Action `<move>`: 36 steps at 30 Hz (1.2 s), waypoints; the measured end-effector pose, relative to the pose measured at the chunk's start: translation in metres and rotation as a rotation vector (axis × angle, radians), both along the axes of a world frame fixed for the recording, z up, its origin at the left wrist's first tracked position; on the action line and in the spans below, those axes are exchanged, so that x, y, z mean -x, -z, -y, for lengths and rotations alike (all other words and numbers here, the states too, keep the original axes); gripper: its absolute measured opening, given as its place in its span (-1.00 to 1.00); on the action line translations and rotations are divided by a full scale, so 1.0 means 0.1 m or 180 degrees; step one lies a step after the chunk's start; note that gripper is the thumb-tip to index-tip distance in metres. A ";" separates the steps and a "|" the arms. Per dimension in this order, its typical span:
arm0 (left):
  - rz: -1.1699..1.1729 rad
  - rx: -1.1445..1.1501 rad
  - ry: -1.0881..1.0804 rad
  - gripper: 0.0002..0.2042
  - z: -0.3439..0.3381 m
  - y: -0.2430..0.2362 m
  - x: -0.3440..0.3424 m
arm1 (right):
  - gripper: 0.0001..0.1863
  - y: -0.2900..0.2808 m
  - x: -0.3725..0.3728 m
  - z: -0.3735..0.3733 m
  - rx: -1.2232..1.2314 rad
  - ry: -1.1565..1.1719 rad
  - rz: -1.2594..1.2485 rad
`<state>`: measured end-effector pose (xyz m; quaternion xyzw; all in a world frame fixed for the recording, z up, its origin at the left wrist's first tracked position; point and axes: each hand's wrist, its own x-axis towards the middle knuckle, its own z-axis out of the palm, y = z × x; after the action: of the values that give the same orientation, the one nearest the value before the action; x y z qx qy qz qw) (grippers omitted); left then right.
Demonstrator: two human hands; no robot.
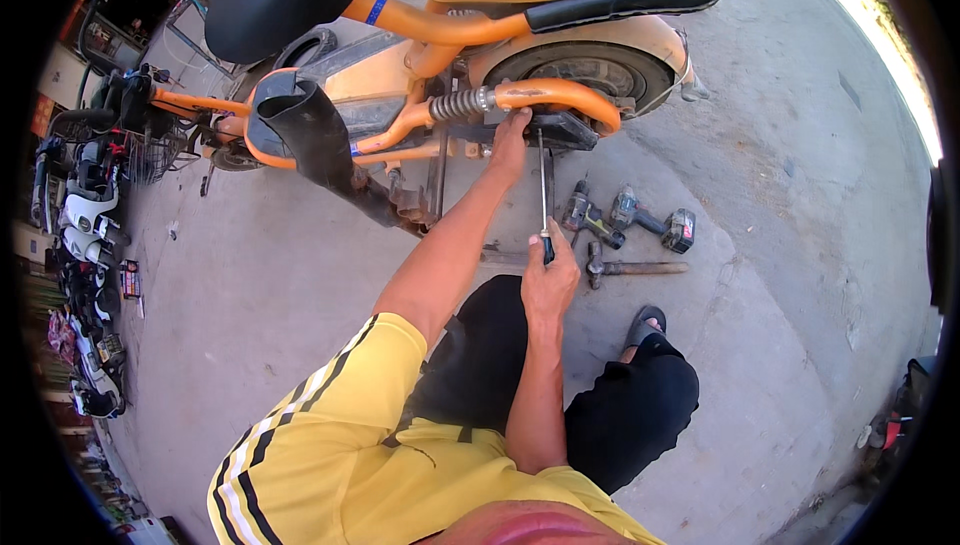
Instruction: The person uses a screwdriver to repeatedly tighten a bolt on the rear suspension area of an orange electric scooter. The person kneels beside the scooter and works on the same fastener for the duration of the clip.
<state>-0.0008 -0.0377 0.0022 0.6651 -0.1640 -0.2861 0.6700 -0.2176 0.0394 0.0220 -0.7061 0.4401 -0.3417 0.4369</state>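
An orange electric scooter stands in front of me, with a coil-spring shock absorber near its rear wheel. My left hand reaches to the frame beside the shock absorber's end, against a black part below the curved orange tube. Its fingertips are partly hidden there. My right hand is closed around the dark handle of a long screwdriver. The shaft points away from me, and its tip meets the black part in this view; whether it sits in a screw is too small to tell.
Two cordless drills lie on the concrete right of the screwdriver, with a hammer nearer me. A dark curved flap hangs off the scooter's side. Several parked scooters line the far left. My sandalled foot is at the right.
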 end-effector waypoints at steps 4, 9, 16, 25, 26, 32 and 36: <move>0.0063 0.0119 0.0061 -0.36 -0.01 -0.05 0.00 | -0.58 -0.07 0.12 0.01 -0.0039 0.0043 0.0032; 0.0427 0.0574 -0.0071 -0.46 0.07 0.09 0.00 | -0.55 -0.12 0.33 0.06 -0.0379 0.0118 0.0211; 0.0722 0.0441 -0.0048 -0.55 0.05 0.27 -0.05 | -0.51 -0.52 0.56 0.02 -0.1262 0.0059 0.0740; 0.1099 0.0537 -0.0459 -0.53 0.18 0.47 -0.02 | -0.46 -1.19 1.49 0.19 -0.0752 -0.0234 -0.0001; 0.1175 0.0710 -0.0467 -0.51 0.23 0.41 0.03 | -0.50 -1.28 1.62 0.24 -0.0592 -0.0271 -0.0257; 0.0509 0.0103 0.0022 -0.48 -0.03 0.09 -0.03 | -0.59 -2.02 1.37 0.58 0.0819 -0.1026 -0.1603; 0.0553 0.0407 0.0042 -0.44 0.11 0.22 -0.03 | -0.59 -1.61 1.23 0.66 0.1348 -0.0837 -0.1724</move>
<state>0.0023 -0.0483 -0.0196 0.6422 -0.2437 -0.2208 0.6924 -0.3405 -0.0263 0.1830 -0.8963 0.3648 -0.1668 0.1889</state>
